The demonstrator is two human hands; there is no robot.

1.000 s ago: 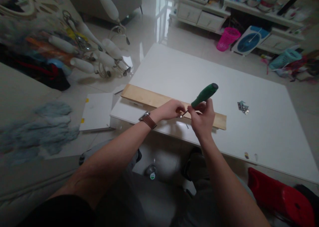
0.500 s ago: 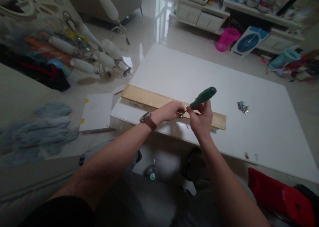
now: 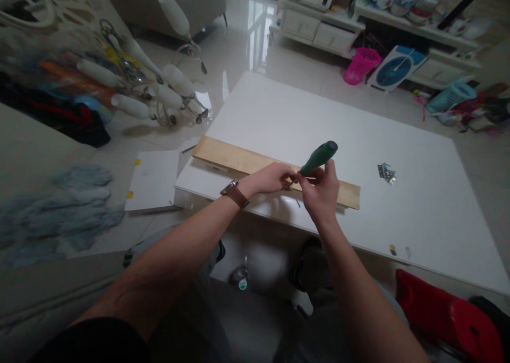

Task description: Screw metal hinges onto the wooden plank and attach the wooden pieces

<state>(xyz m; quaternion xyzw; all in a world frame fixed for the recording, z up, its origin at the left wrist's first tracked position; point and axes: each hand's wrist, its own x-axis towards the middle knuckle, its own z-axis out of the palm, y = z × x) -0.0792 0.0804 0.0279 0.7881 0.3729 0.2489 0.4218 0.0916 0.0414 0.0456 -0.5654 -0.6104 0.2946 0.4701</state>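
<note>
A long pale wooden strip (image 3: 239, 158) lies across the near part of a big white board (image 3: 319, 124). My right hand (image 3: 321, 190) is closed round a green-handled screwdriver (image 3: 319, 157), its tip pointing down-left at the strip. My left hand (image 3: 273, 177), with a brown-strapped watch (image 3: 235, 193) on the wrist, pinches something small at the tip; I cannot make out what. The two hands nearly touch above the strip's middle.
A little heap of metal hardware (image 3: 386, 172) lies on the board to the right. A small white panel (image 3: 153, 179) and a chandelier (image 3: 151, 81) lie on the floor at left. A red stool (image 3: 446, 312) stands at lower right. A bottle (image 3: 240, 278) is between my legs.
The screwdriver handle has dropped lower and tilted slightly left. Both hands have stayed over the strip's middle, drawing a little closer together.
</note>
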